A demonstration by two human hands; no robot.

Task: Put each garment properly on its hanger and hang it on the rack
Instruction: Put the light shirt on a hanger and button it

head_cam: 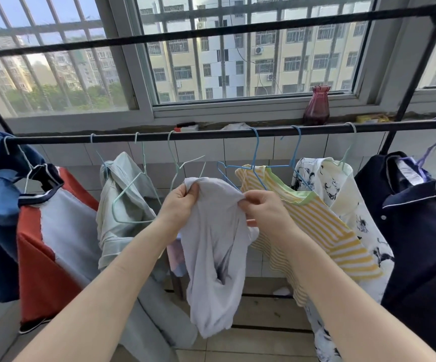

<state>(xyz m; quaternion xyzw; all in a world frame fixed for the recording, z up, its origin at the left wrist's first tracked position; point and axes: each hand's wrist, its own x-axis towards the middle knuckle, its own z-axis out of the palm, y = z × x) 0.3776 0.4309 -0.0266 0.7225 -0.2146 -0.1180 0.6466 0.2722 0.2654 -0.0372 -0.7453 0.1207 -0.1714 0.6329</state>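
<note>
Still bunched: pale lilac garment (pixel 213 246) pinched by left hand (pixel 179 205) and right hand (pixel 262 210).
Just below rack bar (pixel 211 134); may snag or slide off mint hanger (pixel 185 165) unless opened.

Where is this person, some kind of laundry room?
Probably an enclosed home balcony used for drying clothes: a black rack rail hung with garments, a barred window facing apartment blocks, and a tiled wall below the sill.

The person's left hand (pixel 179 203) and right hand (pixel 262 209) are bare, forearms uncovered, with no sleeves, rings or watch visible.
</note>
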